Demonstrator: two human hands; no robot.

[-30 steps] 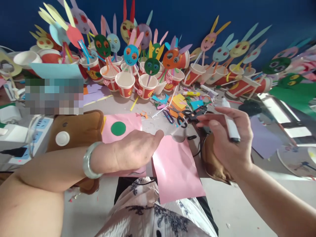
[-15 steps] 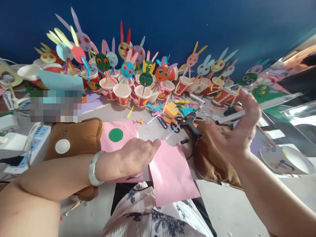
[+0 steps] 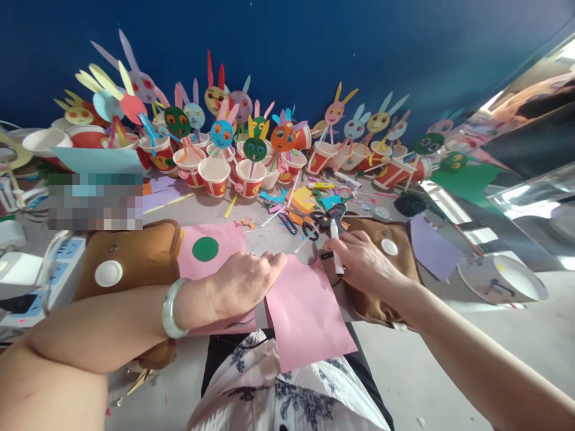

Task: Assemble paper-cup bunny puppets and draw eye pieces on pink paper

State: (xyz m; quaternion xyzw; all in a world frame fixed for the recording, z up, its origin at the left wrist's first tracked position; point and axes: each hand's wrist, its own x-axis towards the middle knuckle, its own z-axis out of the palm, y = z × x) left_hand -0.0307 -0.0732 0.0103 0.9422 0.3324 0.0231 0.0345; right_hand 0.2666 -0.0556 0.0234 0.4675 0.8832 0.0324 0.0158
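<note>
My left hand (image 3: 238,284), with a pale bangle at the wrist, pinches the top left edge of a pink sheet (image 3: 309,317) that hangs over the table edge. The sheet's upper edge has a rounded notch. My right hand (image 3: 366,260) holds a white marker (image 3: 336,248) at the sheet's upper right, close to black scissors (image 3: 312,230) and a dark glue gun (image 3: 335,214). Left of the notched sheet, a green circle (image 3: 205,249) lies on more pink paper (image 3: 229,236), partly under my left hand.
Red and white paper cups (image 3: 214,178) with paper rabbit faces stand along the blue wall. Brown padded cushions lie left (image 3: 144,257) and right (image 3: 366,299). Colored scraps (image 3: 305,197) litter the middle. A power strip (image 3: 63,269) is at the left, a white tub (image 3: 489,284) at the right.
My right hand has come down and left from its raised position, bringing the marker near the pink sheet. My left hand keeps its hold on the sheet. The view has shifted slightly.
</note>
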